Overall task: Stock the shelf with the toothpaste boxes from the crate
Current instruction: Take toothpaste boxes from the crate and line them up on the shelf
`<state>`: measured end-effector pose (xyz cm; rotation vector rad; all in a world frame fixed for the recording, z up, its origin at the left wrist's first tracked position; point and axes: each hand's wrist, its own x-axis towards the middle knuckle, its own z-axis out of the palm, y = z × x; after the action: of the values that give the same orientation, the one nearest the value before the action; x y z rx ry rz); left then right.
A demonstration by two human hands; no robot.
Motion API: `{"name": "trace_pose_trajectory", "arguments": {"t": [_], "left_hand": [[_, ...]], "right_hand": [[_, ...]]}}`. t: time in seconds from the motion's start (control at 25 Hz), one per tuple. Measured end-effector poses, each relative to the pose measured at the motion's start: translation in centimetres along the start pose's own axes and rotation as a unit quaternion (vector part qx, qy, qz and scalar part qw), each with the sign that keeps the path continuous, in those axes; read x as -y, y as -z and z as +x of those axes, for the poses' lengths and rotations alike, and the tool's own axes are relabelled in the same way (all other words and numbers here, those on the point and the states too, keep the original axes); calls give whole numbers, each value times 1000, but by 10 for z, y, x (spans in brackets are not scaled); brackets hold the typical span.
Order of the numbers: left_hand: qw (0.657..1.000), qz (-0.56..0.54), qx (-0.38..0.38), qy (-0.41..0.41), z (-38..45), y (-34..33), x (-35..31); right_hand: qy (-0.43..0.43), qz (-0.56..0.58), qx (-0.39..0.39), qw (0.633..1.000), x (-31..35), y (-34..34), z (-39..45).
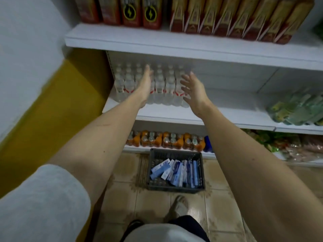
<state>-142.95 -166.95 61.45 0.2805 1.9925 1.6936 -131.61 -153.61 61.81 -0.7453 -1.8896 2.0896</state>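
Note:
A dark grey plastic crate (175, 153) stands on the tiled floor below the shelves. Several blue and white toothpaste boxes (176, 170) lie in it, most leaning to the right. Both my arms reach out over the middle white shelf (227, 117). My left hand (146, 82) is stretched flat with straight fingers over a block of clear water bottles (162, 84). My right hand (192, 89) is spread open at the right side of the same bottles. Neither hand holds anything.
Red and gold cartons (227, 16) fill the top shelf. Green packets (297, 109) lie at the right of the middle shelf. Orange drink bottles (166, 140) line the bottom shelf. A yellow and white wall (43, 84) is on the left. My foot (180, 205) is near the crate.

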Motion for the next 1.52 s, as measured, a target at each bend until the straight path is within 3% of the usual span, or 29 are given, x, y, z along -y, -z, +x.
{"name": "trace_pose_trajectory", "arguments": {"t": [0.36, 0.68, 0.88, 1.0, 1.28, 1.52], "left_hand": [[986, 56, 27, 157, 53, -100, 144], [935, 66, 47, 346, 86, -164, 342], [903, 105, 87, 407, 126, -182, 478], [891, 126, 107, 423, 141, -198, 570], [881, 176, 118, 423, 158, -222, 739], [893, 227, 167, 350, 169, -244, 823]], "right_hand": [[-154, 28, 17, 988, -166, 72, 51], [-319, 56, -6, 946, -347, 119, 84], [-403, 39, -48, 913, -482, 137, 112], [-448, -34, -33, 893, -572, 144, 134], [-405, -288, 41, 867, -740, 184, 196], [-338, -334, 59, 878, -820, 186, 224]]}}
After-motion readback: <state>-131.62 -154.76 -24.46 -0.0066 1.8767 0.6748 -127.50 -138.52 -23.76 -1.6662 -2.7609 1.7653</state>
